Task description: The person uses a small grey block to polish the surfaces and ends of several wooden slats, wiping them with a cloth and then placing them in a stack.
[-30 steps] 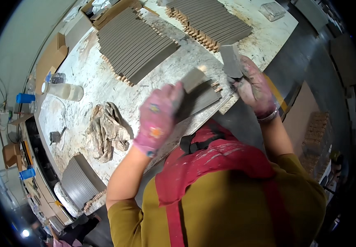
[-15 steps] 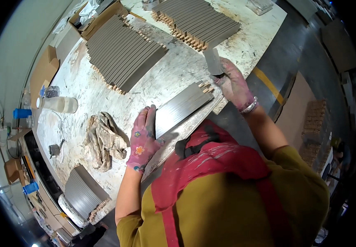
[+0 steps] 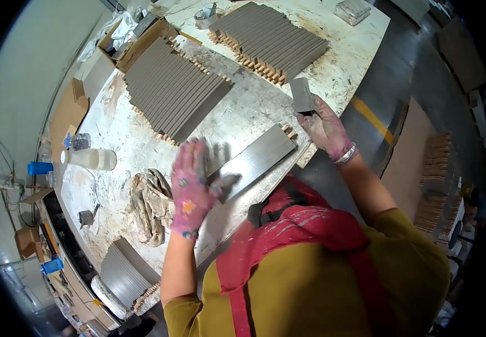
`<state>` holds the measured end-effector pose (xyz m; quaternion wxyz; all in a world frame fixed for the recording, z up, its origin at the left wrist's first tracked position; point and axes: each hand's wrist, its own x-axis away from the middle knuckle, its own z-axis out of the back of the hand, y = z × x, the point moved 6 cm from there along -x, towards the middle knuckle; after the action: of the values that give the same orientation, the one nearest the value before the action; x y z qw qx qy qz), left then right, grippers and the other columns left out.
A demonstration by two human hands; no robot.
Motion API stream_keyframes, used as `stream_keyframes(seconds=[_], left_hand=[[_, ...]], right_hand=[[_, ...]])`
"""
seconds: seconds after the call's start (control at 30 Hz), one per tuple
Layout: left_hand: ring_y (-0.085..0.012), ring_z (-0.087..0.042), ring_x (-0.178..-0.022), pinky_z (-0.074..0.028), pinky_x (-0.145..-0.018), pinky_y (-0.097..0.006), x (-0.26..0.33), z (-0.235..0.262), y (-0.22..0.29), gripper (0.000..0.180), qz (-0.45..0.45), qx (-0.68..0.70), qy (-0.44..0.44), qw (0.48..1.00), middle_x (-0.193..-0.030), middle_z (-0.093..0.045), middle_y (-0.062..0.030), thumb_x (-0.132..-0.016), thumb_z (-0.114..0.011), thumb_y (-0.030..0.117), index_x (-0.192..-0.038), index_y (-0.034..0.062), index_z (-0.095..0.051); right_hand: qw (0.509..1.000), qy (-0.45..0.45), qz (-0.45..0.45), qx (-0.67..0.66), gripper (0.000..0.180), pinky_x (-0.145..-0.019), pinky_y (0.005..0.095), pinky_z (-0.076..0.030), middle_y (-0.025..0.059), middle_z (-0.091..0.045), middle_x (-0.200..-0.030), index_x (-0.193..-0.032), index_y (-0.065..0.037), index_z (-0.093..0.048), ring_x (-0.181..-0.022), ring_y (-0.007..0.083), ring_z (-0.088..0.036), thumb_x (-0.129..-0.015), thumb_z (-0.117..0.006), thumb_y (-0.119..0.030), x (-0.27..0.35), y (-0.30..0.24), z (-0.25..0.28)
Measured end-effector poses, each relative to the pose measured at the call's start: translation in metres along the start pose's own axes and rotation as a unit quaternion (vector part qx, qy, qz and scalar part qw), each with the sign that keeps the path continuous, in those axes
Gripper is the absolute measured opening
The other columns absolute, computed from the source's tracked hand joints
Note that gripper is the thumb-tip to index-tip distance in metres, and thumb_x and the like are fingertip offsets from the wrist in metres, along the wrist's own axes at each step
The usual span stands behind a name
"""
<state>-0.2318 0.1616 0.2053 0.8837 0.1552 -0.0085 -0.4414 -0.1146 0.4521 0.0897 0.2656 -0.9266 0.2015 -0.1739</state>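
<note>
A flat grey board (image 3: 258, 159) with wooden pegs at its right end lies along the table's near edge. Beside its left end is my left hand (image 3: 189, 182), in a stained pink flowered glove, fingers stretched out, holding nothing. My right hand (image 3: 328, 130), also gloved in pink, grips a small flat grey rectangular piece (image 3: 301, 95) just beyond the pegged end. I cannot make out whether that piece is a scraper or a sanding pad. Farther back, a left row (image 3: 175, 84) and a right row (image 3: 268, 36) of similar pegged grey boards stand packed together.
Left of my left hand, a crumpled dirty rag (image 3: 152, 210) lies on the stained white table (image 3: 265, 104). A whitish bottle (image 3: 91, 159) lies farther left. More grey boards (image 3: 123, 275) sit at the near left corner. An open cardboard box (image 3: 147, 42) stands at the back.
My left hand has lifted off the board's left end, its fingers spreading. My right hand has moved slightly right and away from the pegs with the grey piece. The whole view has shifted a little.
</note>
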Motion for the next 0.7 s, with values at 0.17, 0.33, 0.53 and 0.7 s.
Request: stream_keyframes(seconds=[0.17,0.33,0.53,0.7], left_hand=[[-0.0364,-0.034,-0.138,-0.025,-0.113,-0.051,-0.048,-0.035,-0.046,0.082,-0.019,-0.126,0.064,0.990,-0.149,-0.038,-0.0169,-0.076,-0.076,0.029,-0.146,0.0094,-0.039],[-0.0355,-0.042,-0.131,-0.035,-0.108,-0.046,-0.050,-0.043,-0.039,0.070,-0.045,-0.071,0.031,0.996,-0.143,-0.045,-0.0146,-0.079,-0.072,0.028,-0.141,0.0089,-0.046],[-0.0345,-0.051,-0.122,-0.041,-0.104,-0.041,-0.067,-0.065,-0.055,0.068,-0.023,-0.057,0.033,0.998,-0.136,-0.052,-0.0156,-0.079,-0.073,0.024,-0.139,0.0042,-0.046],[-0.0366,-0.049,-0.124,-0.041,-0.103,-0.043,-0.076,-0.092,-0.066,0.075,0.037,0.015,-0.031,0.999,-0.140,-0.049,-0.0144,-0.077,-0.072,0.024,-0.145,0.0116,-0.043]], right_hand=[[0.992,-0.005,-0.058,0.115,0.033,-0.095,0.0340,-0.048,0.0052,-0.061,-0.114,-0.129,-0.007,-0.051,-0.105,0.0170,-0.059,-0.100,-0.055,-0.020,0.002,-0.001,-0.032],[0.980,-0.009,-0.037,0.193,0.037,-0.092,0.0329,-0.048,0.0058,-0.061,-0.114,-0.131,-0.005,-0.051,-0.103,0.0164,-0.058,-0.098,-0.057,-0.021,-0.002,-0.016,-0.045],[0.907,-0.020,-0.068,0.415,0.042,-0.078,0.0280,-0.048,0.0045,-0.061,-0.106,-0.129,-0.001,-0.054,-0.089,0.0129,-0.058,-0.094,-0.061,-0.023,-0.047,0.000,-0.066],[0.755,-0.099,0.033,0.647,0.047,-0.086,0.0342,-0.050,0.0140,-0.065,-0.114,-0.125,-0.001,-0.059,-0.099,0.0235,-0.064,-0.089,-0.066,-0.031,-0.111,0.030,-0.078]])
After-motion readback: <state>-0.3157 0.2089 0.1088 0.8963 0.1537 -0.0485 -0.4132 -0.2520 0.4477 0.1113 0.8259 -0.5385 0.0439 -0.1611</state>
